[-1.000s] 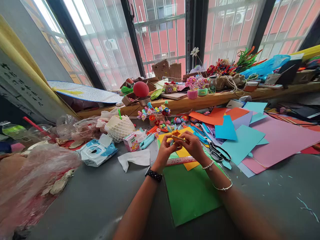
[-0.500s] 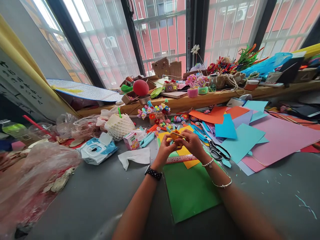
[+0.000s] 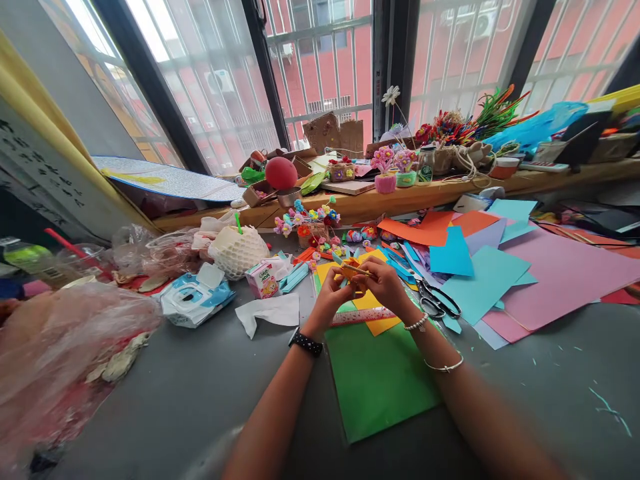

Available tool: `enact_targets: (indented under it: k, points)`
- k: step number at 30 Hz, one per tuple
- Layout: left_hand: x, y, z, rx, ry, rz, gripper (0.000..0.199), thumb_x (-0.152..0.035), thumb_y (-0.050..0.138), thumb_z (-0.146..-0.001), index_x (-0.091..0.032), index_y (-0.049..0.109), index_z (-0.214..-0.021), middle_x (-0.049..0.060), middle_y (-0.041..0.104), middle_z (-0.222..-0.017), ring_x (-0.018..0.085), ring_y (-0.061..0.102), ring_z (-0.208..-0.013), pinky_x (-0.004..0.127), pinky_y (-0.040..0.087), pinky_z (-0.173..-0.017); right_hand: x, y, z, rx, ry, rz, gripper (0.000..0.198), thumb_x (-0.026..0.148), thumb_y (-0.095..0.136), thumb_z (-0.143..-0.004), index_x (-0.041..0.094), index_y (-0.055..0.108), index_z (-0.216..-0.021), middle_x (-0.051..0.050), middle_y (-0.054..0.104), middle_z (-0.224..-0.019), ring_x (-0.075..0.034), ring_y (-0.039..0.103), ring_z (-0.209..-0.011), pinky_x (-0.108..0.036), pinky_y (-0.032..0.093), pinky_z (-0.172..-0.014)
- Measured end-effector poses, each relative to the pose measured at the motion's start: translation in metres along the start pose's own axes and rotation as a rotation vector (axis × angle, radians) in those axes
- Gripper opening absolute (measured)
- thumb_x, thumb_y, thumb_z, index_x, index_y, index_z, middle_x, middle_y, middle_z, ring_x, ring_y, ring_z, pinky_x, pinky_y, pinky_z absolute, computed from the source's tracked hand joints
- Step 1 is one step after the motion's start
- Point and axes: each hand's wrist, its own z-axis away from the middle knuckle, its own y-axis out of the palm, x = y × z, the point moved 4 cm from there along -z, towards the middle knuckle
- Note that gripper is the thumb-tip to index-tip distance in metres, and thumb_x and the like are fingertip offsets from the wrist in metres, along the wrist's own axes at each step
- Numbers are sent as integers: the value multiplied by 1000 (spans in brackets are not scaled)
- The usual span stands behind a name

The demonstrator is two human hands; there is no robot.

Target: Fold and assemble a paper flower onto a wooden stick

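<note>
Above a green sheet [image 3: 385, 393], both hands meet in the middle of the view. Pinched in the fingers of my left hand [image 3: 331, 298] is a small folded piece of orange-yellow paper [image 3: 352, 264]. My right hand [image 3: 384, 283] is closed at the other side of it, on what looks like a thin wooden stick [image 3: 361, 271] lying across the paper. Fingers cover part of both. Under the hands lie yellow paper [image 3: 384, 327] and a ruler-like speckled strip [image 3: 363, 316]. Black-handled scissors [image 3: 440, 299] rest to the right of my right wrist.
Coloured paper sheets [image 3: 565, 267] spread over the right side. Left stand a wet-wipes pack [image 3: 193, 303], a small pink box [image 3: 262, 279], a coconut in foam net [image 3: 239, 253] and plastic bags [image 3: 85, 340]. Small craft flowers [image 3: 313, 220] stand before a wooden ledge [image 3: 360, 205].
Almost nothing differs. Both hands stay in place on the paper and the stick, with only a slight shift of the fingers and paper.
</note>
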Motion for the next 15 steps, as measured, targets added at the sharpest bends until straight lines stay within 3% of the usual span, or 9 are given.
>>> enact_targets:
  k: [9,15]
  points:
    - [-4,1,2,3,-3,-18,40,-27,71,-61,-17,42,-86,0,60,-81,12,61,-69,30,50,-71,-2,-1,-2,14,4,-70,24,38,54,-77,18,56,-64,-1,49,-67,-12,47,-61,-24,37,-55]
    - [-11,-4,3,-68,17,-35,42,-26,73,-58,-16,43,-87,2,64,-84,14,62,-73,28,48,-71,-2,-6,0,32,13,3,30,47,61,-68,17,59,-74,-1,51,-73,-8,38,-52,-23,31,-46]
